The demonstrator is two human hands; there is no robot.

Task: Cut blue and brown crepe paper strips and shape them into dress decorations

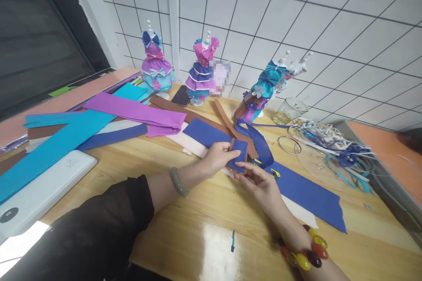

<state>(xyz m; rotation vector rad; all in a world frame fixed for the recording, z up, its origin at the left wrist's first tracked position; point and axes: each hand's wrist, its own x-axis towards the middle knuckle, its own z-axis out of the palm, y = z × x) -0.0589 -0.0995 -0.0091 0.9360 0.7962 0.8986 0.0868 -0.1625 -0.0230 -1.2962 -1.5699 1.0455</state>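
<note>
My left hand (217, 158), with a greenish bangle at the wrist, pinches a small folded piece of blue fabric (242, 147) between thumb and fingers. A strip of brown shows along its edge. From the lower right, my right hand (255, 180) grips the bottom edge of the same piece with its fingertips; a beaded bracelet is on that wrist. Beneath both hands runs a long blue fabric strip (306, 189) over a pale pink strip (298, 211). A yellow-and-black tool (275, 173), partly covered, lies just beyond my right fingers.
Purple (138, 112) and turquoise fabric strips (89, 129) overlap at left beside a white device (62, 189). Dressed mini mannequins (158, 63) stand along the tiled wall. A glass jar (290, 110) and tangled ribbons (332, 145) are at right. A thread scrap (233, 241) lies in front.
</note>
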